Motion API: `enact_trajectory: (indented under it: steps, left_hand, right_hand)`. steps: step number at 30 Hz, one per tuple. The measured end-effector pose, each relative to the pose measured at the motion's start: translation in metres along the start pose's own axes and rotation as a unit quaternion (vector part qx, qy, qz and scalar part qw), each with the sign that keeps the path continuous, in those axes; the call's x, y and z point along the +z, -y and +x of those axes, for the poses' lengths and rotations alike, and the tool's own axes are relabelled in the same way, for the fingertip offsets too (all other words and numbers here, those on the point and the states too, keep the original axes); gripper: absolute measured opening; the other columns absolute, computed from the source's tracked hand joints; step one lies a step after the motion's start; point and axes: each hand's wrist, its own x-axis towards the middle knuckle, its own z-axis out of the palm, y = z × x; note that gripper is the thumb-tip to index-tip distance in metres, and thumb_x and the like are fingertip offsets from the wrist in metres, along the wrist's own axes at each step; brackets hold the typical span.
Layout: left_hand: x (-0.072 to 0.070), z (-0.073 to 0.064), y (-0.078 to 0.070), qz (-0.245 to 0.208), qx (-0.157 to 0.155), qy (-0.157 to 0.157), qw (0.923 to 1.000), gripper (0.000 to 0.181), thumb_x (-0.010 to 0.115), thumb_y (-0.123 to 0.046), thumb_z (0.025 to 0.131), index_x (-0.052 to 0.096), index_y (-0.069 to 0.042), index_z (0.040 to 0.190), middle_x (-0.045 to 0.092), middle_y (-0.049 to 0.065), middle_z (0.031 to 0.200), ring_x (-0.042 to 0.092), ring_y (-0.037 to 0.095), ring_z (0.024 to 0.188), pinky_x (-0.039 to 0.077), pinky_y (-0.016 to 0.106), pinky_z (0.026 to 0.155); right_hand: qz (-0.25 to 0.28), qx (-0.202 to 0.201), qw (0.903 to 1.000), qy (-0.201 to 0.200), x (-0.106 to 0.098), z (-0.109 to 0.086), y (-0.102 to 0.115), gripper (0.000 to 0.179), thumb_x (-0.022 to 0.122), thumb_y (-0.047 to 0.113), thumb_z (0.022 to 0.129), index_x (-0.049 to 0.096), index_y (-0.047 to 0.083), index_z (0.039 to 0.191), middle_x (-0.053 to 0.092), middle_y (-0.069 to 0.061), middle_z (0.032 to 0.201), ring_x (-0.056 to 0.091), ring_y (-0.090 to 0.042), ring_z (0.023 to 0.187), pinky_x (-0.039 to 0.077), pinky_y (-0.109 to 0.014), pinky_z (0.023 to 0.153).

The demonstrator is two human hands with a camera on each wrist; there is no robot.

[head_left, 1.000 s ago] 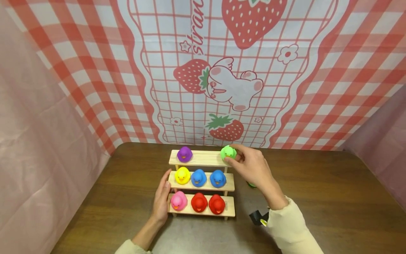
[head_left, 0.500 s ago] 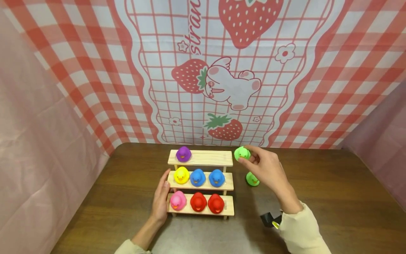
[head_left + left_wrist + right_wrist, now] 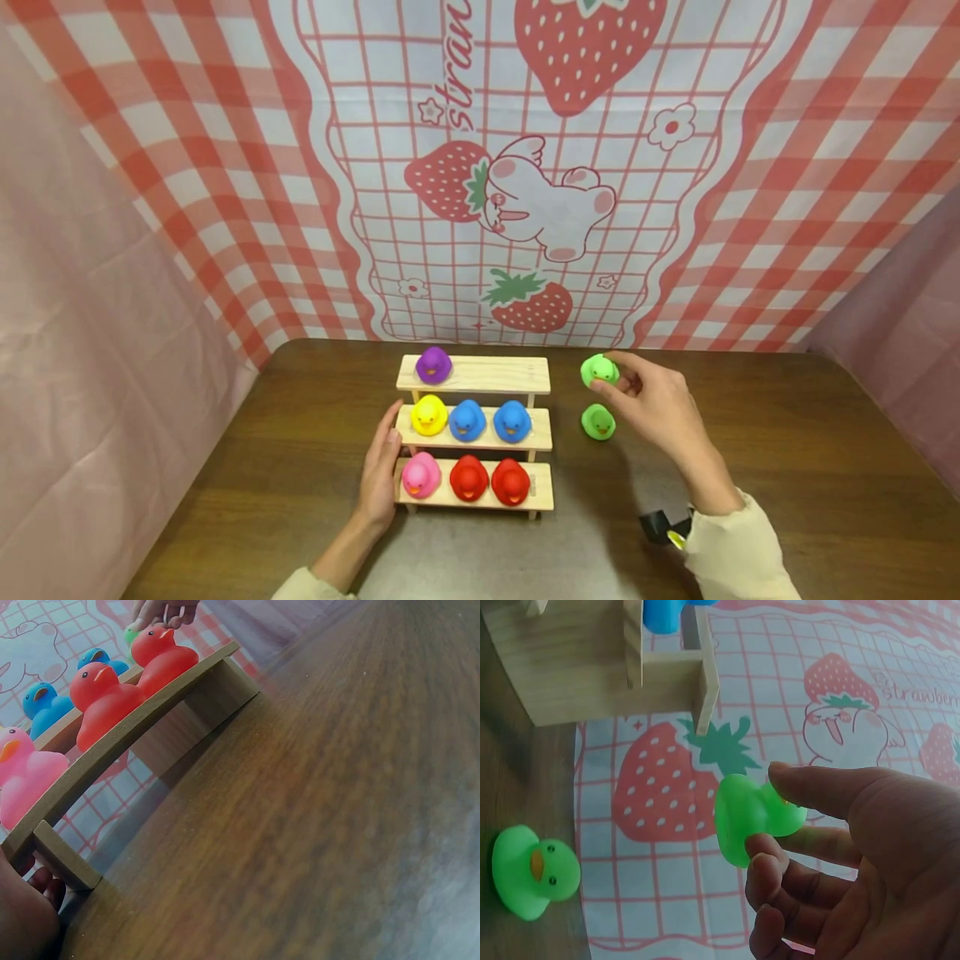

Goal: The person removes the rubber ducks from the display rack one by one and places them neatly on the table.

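A three-tier wooden display stand holds rubber ducks in rows. My left hand grips its left side, fingers curled by the bottom leg in the left wrist view. Right of the top tier, my right hand pinches a light green rubber duck between thumb and fingers. Another green duck sits on the table just below it. A purple duck is alone on the top tier's left end. The middle tier bears a yellow duck and two blue ducks; the bottom, a pink duck and two red ducks.
The stand rests on a dark wooden table. Behind it hangs a strawberry-print checked cloth, with a pale pink curtain on the left. A black wrist device shows by the right sleeve.
My right hand has carried the light green duck from the top tier's right end rightward, off the stand. The other green duck, mostly covered before, now shows fully. My left hand stays put.
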Motion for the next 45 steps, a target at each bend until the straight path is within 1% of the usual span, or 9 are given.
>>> enact_trajectory:
  steps: [5, 10, 13, 18, 23, 28, 36, 45]
  left_hand:
    - [0.001, 0.0, 0.0, -0.001, 0.004, -0.001, 1.0, 0.051, 0.03, -0.024, 0.11, 0.028, -0.003, 0.156, 0.054, -0.008, 0.095, 0.053, 0.005, 0.084, 0.042, 0.018, 0.085]
    - [0.0, 0.0, 0.001, -0.002, 0.005, -0.003, 1.0, 0.05, 0.03, -0.023, 0.109, 0.03, -0.004, 0.156, 0.055, -0.009, 0.095, 0.053, 0.004, 0.083, 0.043, 0.019, 0.085]
    - [0.0, 0.0, 0.001, -0.003, 0.006, -0.004, 1.0, 0.05, 0.031, -0.023, 0.109, 0.03, -0.004, 0.156, 0.055, -0.01, 0.098, 0.053, 0.004, 0.083, 0.043, 0.018, 0.085]
    - [0.0, 0.0, 0.0, -0.004, 0.005, -0.004, 1.0, 0.05, 0.031, -0.023, 0.109, 0.03, -0.004, 0.156, 0.055, -0.009, 0.096, 0.053, 0.004, 0.083, 0.043, 0.018, 0.084]
    - [0.0, -0.001, -0.001, -0.003, 0.004, -0.003, 1.0, 0.05, 0.03, -0.023, 0.109, 0.03, -0.004, 0.156, 0.055, -0.011, 0.103, 0.053, 0.004, 0.085, 0.043, 0.018, 0.086]
    - [0.0, -0.001, -0.001, -0.003, 0.001, -0.001, 1.0, 0.051, 0.031, -0.023, 0.109, 0.029, -0.005, 0.156, 0.055, -0.012, 0.107, 0.053, 0.004, 0.086, 0.043, 0.018, 0.086]
    - [0.0, -0.001, -0.002, -0.006, 0.004, 0.003, 1.0, 0.051, 0.031, -0.022, 0.109, 0.029, -0.004, 0.156, 0.054, -0.006, 0.093, 0.053, 0.005, 0.085, 0.043, 0.018, 0.085]
    - [0.0, -0.001, -0.002, -0.005, 0.005, 0.001, 1.0, 0.05, 0.031, -0.021, 0.109, 0.03, -0.005, 0.156, 0.054, -0.007, 0.093, 0.053, 0.005, 0.085, 0.043, 0.018, 0.085]
  right_hand:
    - [-0.006, -0.001, 1.0, -0.003, -0.003, -0.002, -0.009, 0.042, 0.077, 0.031, 0.088, 0.069, 0.007, 0.122, 0.067, -0.003, 0.077, 0.054, -0.011, 0.066, 0.04, -0.025, 0.058]
    - [-0.012, -0.002, 0.9999, -0.002, -0.006, -0.004, -0.018, 0.042, 0.077, 0.031, 0.088, 0.069, 0.007, 0.121, 0.068, -0.002, 0.077, 0.053, -0.009, 0.065, 0.04, -0.025, 0.058]
    - [-0.017, -0.001, 0.9999, 0.001, -0.007, -0.004, -0.023, 0.042, 0.077, 0.032, 0.088, 0.069, 0.007, 0.12, 0.068, -0.002, 0.077, 0.052, -0.008, 0.066, 0.04, -0.026, 0.059]
    - [-0.021, 0.002, 0.9998, 0.002, -0.009, -0.005, -0.031, 0.043, 0.078, 0.032, 0.087, 0.069, 0.007, 0.12, 0.068, -0.002, 0.077, 0.054, -0.009, 0.068, 0.041, -0.029, 0.061]
    - [-0.029, 0.006, 0.9995, 0.009, -0.009, -0.005, -0.041, 0.042, 0.078, 0.031, 0.087, 0.069, 0.007, 0.12, 0.066, -0.001, 0.074, 0.052, -0.01, 0.066, 0.04, -0.029, 0.06]
    - [-0.031, 0.016, 0.9991, 0.026, -0.01, -0.005, -0.05, 0.041, 0.077, 0.032, 0.087, 0.069, 0.008, 0.12, 0.063, -0.001, 0.074, 0.05, -0.011, 0.065, 0.039, -0.028, 0.059]
    - [-0.025, 0.028, 0.9976, 0.058, -0.01, -0.006, -0.059, 0.039, 0.075, 0.032, 0.088, 0.069, 0.008, 0.117, 0.061, -0.002, 0.075, 0.049, -0.012, 0.067, 0.038, -0.028, 0.059]
    - [-0.022, 0.047, 0.9925, 0.11, -0.009, -0.007, -0.066, 0.046, 0.077, 0.031, 0.086, 0.067, 0.003, 0.12, 0.059, -0.002, 0.074, 0.049, -0.013, 0.066, 0.037, -0.03, 0.056]
